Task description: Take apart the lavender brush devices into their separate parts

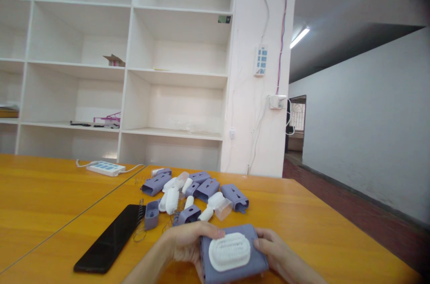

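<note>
Low in the view, my left hand [188, 241] grips the left side of a purple-grey plastic casing [258, 257], its thumb at the top edge of a white oval brush head [229, 251]. The brush head lies against the casing's upper face, bristle side up. At the casing's right side, my right hand [273, 250] is closed on the edge, thumb on top and close to the brush head. The undersides of both hands' grips are hidden. Just beyond lie loose parts: purple-grey sleeves [206, 190], white brush heads [172, 200] and a clear plastic cap [223, 209].
A black phone [109, 239] lies left of my hands, with a metal spring [140, 212] across its far end. A purple-grey cup-like part [152, 215] stands beside it. Farther back is a white power strip [105, 168] with a cord. White shelves [173, 131] rise behind the table [319, 221].
</note>
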`<state>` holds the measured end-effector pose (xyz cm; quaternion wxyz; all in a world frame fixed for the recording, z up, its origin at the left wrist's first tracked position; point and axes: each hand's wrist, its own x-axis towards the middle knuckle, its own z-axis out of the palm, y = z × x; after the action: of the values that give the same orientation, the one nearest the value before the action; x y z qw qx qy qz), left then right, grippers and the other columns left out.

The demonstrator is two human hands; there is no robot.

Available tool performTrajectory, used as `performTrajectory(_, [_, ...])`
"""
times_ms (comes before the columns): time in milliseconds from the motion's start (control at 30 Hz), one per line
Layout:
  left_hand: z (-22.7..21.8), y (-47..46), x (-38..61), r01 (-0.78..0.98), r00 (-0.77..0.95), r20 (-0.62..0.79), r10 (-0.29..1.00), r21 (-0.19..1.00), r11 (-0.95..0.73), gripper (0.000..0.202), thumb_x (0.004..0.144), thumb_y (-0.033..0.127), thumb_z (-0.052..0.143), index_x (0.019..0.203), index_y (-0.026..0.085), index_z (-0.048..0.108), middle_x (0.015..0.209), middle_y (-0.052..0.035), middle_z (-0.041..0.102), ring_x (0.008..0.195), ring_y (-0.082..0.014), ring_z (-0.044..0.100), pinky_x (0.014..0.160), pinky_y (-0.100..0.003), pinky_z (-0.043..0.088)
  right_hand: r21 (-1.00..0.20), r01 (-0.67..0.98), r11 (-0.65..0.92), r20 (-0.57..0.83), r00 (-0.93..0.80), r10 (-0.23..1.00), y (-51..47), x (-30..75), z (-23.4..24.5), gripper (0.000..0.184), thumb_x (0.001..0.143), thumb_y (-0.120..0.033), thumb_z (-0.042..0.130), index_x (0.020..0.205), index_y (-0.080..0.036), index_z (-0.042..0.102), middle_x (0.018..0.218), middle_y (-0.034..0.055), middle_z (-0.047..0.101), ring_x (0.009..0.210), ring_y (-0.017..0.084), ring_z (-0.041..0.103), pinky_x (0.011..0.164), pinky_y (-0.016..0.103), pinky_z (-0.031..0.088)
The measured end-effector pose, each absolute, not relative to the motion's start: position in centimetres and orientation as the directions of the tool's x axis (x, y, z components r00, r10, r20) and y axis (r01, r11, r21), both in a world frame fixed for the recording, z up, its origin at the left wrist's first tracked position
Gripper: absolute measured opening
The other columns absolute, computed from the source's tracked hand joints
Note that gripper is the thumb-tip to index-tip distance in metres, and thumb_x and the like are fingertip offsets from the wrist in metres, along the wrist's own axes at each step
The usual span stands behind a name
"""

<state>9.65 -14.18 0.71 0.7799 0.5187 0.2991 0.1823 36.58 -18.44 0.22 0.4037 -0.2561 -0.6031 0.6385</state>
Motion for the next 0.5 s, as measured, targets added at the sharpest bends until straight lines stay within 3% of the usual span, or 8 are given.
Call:
performTrajectory(133, [0.5, -14.2, 9.5, 0.004, 0.782, -0.255, 0.569, 0.915, 0.405, 0.045, 0.075, 0.044, 0.073, 0.106, 0.01, 0.075, 0.096, -0.0147, 0.078, 0.066, -0.0245, 0.071, 0.068, -0.043, 0.062, -0.985, -0.175, 0.006, 0.101, -0.541, 0.835, -19.8, 36.3, 1.6, 0.056, 0.071, -0.056, 0.079, 0.109, -0.014, 0.078, 0.107, 0.0144, 0.079, 0.103, 0.032, 0.072, 0.093, 0.04, 0.053])
performTrajectory(300, [0.9, -14.5, 9.7, 0.015, 0.84, -0.228, 0.492, 0.917, 0.398, 0.043, 0.085, 0.044, 0.065, 0.112, 0.012, 0.073, 0.099, -0.0152, 0.079, 0.07, -0.0282, 0.073, 0.071, -0.049, 0.062, -0.977, -0.213, 0.013, 0.131, -0.55, 0.825, -19.8, 36.5, 1.3, 0.058, 0.075, -0.052, 0.078, 0.117, -0.012, 0.074, 0.113, 0.0165, 0.077, 0.108, 0.033, 0.071, 0.095, 0.041, 0.053])
performTrajectory(500, [1.0, -14.6, 9.8, 0.004, 0.85, -0.208, 0.484, 0.921, 0.39, 0.046, 0.083, 0.046, 0.066, 0.111, 0.011, 0.073, 0.091, -0.0141, 0.079, 0.071, -0.0295, 0.074, 0.071, -0.049, 0.062, -0.976, -0.218, 0.017, 0.139, -0.555, 0.82, -19.5, 36.3, 0.9, 0.058, 0.072, -0.051, 0.078, 0.115, -0.012, 0.074, 0.109, 0.0157, 0.079, 0.106, 0.034, 0.072, 0.095, 0.043, 0.054])
